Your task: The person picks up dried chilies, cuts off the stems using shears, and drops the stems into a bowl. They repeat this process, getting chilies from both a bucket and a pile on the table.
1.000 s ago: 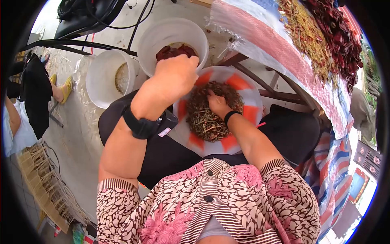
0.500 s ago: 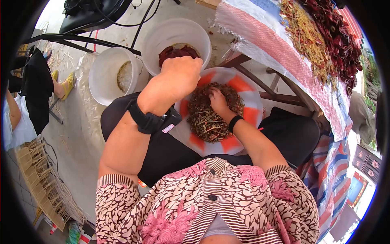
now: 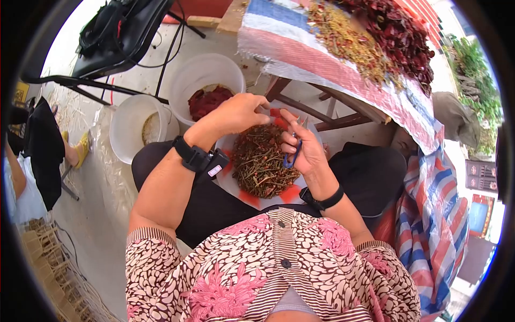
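My left hand (image 3: 240,114) is closed in a pinch above a basin, at a dark red dried chili (image 3: 276,112). My right hand (image 3: 307,147) faces it, with scissors (image 3: 292,156) in its curled fingers; their blue handle loop shows, and the tips point up near the chili. Below both hands, the red-and-white basin (image 3: 249,198) rests in my lap. It holds a heap of cut stems and chili bits (image 3: 263,163). Left of my left hand stands a white bucket (image 3: 185,75) with dark red chilies (image 3: 206,102) inside.
Another white bucket (image 3: 126,129) stands at left, with pale yellowish bits in it. At upper right, a striped woven sheet (image 3: 322,53) covers a table bearing yellow bits (image 3: 348,43) and red chilies (image 3: 397,40). A black chair (image 3: 118,43) stands at upper left, with a person's foot (image 3: 80,150) below.
My left hand has moved from above the chili bucket to over the basin. My right hand has risen out of the stem heap, and the scissors in it now show.
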Tool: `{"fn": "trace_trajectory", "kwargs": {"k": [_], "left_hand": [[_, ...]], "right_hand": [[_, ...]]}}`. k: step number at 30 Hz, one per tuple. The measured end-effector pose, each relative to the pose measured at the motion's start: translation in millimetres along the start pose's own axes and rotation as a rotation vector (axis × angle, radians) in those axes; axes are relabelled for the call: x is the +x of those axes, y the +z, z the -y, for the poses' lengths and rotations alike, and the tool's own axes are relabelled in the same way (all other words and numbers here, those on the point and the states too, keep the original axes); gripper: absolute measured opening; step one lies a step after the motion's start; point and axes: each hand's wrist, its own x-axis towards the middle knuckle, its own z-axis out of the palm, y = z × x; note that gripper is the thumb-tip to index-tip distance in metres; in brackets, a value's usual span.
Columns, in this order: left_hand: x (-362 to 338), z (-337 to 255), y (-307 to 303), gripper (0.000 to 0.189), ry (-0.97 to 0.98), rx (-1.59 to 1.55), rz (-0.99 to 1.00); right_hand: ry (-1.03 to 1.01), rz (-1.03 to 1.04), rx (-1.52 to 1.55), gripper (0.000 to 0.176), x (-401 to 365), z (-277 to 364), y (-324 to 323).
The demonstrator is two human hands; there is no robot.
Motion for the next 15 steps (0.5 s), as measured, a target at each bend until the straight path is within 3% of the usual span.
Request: {"fn": "trace_trajectory", "kwargs": {"k": [4,7,10,15], "left_hand": [[3.6,-23.2,11.1,0.027,0.021,-0.365,0.019],[3.0,-30.5,19.0,0.025,0.122,-0.359,-0.061],[6.1,-35.0,27.2,0.024,0.105,-0.536,-0.103],[16.2,-29.2,23.3,0.018,0.124,-0.525,-0.076]], "right_hand": [[-0.094,0.060,-0.038,0.041,-22.6,14.0,17.9],[-0.136,0.085,-0.033,0.041,-33.9,17.8,24.7],[-0.172,0.080,-0.044,0.040,-39.5,21.7,26.9],[-0.182,0.083,-0.091,0.039,-46.3,18.7,39.5]]}}
